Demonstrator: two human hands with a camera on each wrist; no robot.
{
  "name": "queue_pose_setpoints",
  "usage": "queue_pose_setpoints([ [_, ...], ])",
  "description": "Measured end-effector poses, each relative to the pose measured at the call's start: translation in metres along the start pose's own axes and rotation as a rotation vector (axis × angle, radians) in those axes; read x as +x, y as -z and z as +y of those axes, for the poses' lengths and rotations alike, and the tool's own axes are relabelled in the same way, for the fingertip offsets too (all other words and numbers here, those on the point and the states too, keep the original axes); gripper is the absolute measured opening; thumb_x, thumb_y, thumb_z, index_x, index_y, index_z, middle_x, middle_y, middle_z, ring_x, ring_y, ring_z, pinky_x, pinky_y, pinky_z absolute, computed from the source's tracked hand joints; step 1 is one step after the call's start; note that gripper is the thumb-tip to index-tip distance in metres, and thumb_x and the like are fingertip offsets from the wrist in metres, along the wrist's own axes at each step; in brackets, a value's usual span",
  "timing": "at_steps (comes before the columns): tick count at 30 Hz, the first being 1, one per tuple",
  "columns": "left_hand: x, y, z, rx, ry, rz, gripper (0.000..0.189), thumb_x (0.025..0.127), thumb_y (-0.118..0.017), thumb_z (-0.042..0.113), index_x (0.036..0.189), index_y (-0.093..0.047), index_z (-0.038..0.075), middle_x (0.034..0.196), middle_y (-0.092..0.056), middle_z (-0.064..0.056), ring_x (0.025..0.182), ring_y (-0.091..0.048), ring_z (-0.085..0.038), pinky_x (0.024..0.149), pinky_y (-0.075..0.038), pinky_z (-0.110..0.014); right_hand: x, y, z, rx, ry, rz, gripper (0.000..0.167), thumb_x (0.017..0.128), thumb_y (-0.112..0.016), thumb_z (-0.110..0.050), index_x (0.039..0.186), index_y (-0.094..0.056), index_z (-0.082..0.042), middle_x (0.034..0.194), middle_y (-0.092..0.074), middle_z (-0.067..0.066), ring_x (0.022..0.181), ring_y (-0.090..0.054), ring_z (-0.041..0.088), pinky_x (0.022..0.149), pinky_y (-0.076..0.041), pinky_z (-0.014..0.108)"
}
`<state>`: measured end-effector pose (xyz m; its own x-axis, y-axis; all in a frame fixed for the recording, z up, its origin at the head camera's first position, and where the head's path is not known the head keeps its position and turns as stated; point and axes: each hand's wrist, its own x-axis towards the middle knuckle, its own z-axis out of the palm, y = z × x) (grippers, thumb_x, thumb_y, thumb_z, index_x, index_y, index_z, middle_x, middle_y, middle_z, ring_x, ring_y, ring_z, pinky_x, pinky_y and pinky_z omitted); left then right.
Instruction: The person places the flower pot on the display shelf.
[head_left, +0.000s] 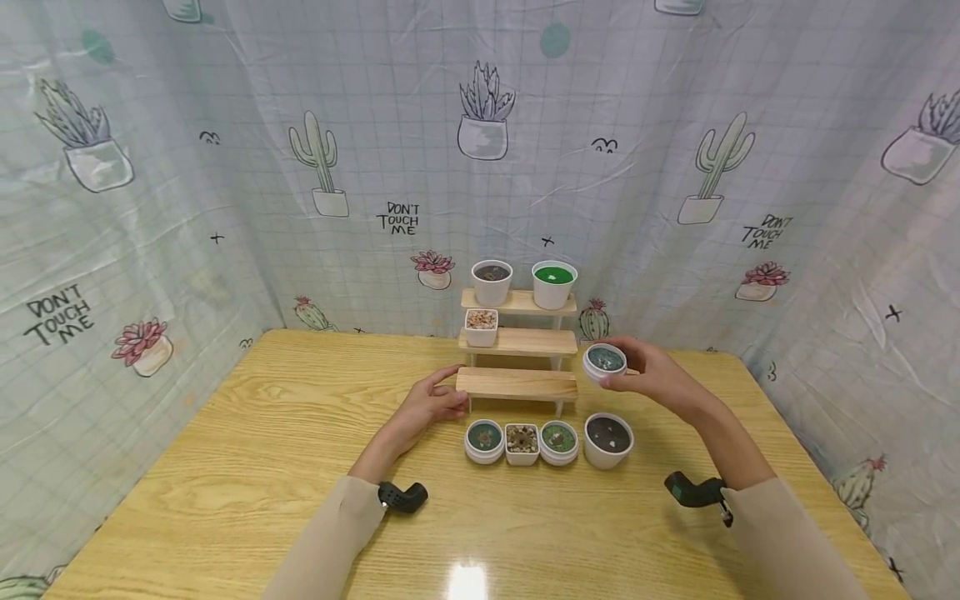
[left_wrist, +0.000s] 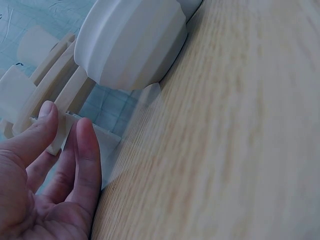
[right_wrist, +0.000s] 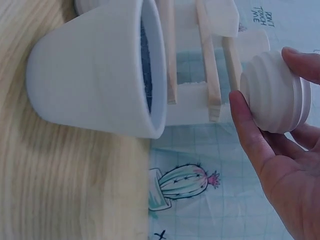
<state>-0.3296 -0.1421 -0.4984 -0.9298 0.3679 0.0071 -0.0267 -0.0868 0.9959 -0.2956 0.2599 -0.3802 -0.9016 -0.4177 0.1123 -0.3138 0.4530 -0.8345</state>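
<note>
My right hand [head_left: 660, 379] holds a small round white pot [head_left: 604, 360] with blue-green filling, up beside the right end of the tiered wooden stand [head_left: 517, 382]. Ridges ring the sides of this pot in the right wrist view, with the thumb and fingers [right_wrist: 250, 130] on either side of it. At the stand's left end, my left hand [head_left: 431, 406] grips the end of the lowest step. Its thumb and curled fingers [left_wrist: 87, 145] close about that end in the left wrist view.
On the top step stand a dark-filled pot [head_left: 492, 288] and a green-filled pot [head_left: 553, 292]. A square pot [head_left: 482, 335] sits on the middle step. In front are two round pots [head_left: 484, 450] [head_left: 558, 451], a square pebbled pot [head_left: 522, 454] and a larger pot [head_left: 607, 450].
</note>
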Motion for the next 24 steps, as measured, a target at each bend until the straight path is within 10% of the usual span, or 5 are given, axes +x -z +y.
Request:
queue_pose_setpoints([
  [24, -0.001, -0.001, 0.0, 0.001, 0.004, 0.009, 0.072, 0.1, -0.068, 0.007, 0.162, -0.032, 0.012, 0.1, -0.074, -0.007, 0.089, -0.072, -0.014, 0.083, -0.063, -0.028, 0.038, -0.009, -0.018, 0.001, 0.048, -0.015, 0.062, 0.093, -0.077, -0.018, 0.147, -0.049, -0.005, 0.136, -0.059, 0.018, 0.119, -0.06, 0.024, 0.092, -0.053, 0.022],
])
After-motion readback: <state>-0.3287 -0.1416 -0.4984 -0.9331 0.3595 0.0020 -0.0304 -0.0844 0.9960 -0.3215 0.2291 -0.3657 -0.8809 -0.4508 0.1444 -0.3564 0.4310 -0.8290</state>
